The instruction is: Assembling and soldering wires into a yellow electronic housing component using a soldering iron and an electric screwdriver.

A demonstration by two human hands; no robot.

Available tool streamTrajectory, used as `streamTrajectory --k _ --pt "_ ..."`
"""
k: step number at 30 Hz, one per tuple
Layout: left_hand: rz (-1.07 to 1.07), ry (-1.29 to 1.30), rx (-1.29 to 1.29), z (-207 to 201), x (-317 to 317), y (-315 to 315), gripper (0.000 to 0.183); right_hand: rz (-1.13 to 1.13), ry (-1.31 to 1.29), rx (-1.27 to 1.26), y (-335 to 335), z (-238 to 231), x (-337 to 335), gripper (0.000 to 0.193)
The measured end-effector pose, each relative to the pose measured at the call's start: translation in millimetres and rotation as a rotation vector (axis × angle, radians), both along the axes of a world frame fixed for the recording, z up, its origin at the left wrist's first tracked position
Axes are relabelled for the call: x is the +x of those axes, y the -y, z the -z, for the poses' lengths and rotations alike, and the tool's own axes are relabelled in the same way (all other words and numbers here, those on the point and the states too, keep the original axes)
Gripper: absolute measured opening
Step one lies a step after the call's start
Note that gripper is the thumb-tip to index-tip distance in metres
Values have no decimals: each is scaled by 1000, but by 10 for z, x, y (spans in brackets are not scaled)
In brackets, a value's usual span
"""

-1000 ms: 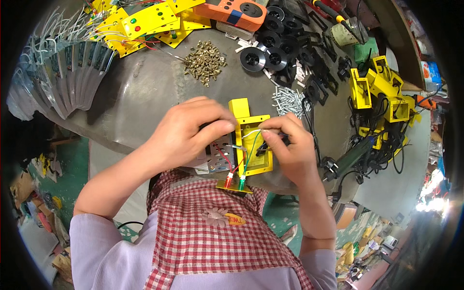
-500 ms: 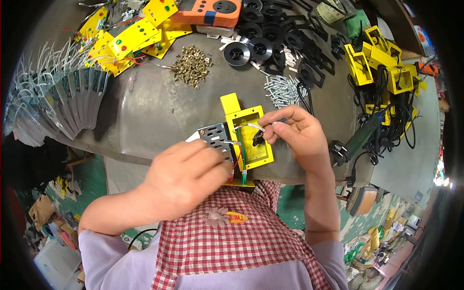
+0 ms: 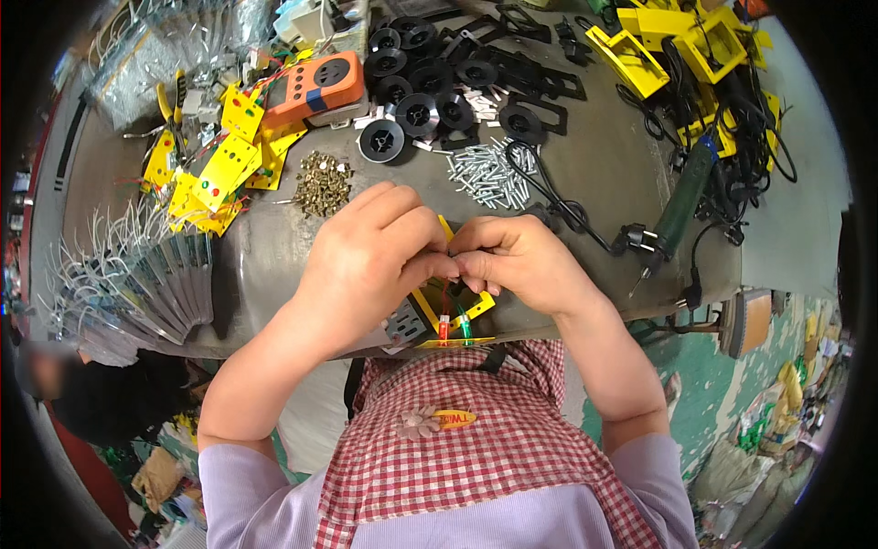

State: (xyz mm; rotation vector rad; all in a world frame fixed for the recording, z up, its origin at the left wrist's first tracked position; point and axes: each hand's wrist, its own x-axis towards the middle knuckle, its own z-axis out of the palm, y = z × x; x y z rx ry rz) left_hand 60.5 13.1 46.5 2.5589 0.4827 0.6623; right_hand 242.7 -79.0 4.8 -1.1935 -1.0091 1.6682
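Over a yellow open box (image 3: pixel 477 314) at the table's front edge, my two hands meet fingertip to fingertip. My left hand (image 3: pixel 370 256) is closed in a pinch, and my right hand (image 3: pixel 523 261) pinches right against it. Thin wires run up from the box to the fingertips; their ends are hidden between the fingers. A red indicator lamp (image 3: pixel 444 329) and a green indicator lamp (image 3: pixel 465 327) sit side by side at the box's near end. A slotted metal plate (image 3: pixel 404 324) shows beside the box, partly beneath my left wrist.
Brass screws (image 3: pixel 322 183) and silver screws (image 3: pixel 489 174) lie in piles beyond my hands. Black spools (image 3: pixel 381 141) and an orange device (image 3: pixel 320 87) stand farther back. Yellow panels (image 3: pixel 224 169) and bagged wired parts (image 3: pixel 155 284) are left; a green screwdriver-like power tool (image 3: pixel 681 206) and cables right.
My left hand has moved up and right to meet my right hand over the box. The right hand has shifted slightly left and down. The whole view has turned and shifted too.
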Motion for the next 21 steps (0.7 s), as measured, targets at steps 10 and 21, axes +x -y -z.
streamTrajectory --k 10,21 --pt "179 -75 -3 -117 -8 -139 29 -5 -95 77 -21 27 -3 18" --pt "139 -63 41 -164 7 -155 19 14 -52 167 -74 35 -40 20"
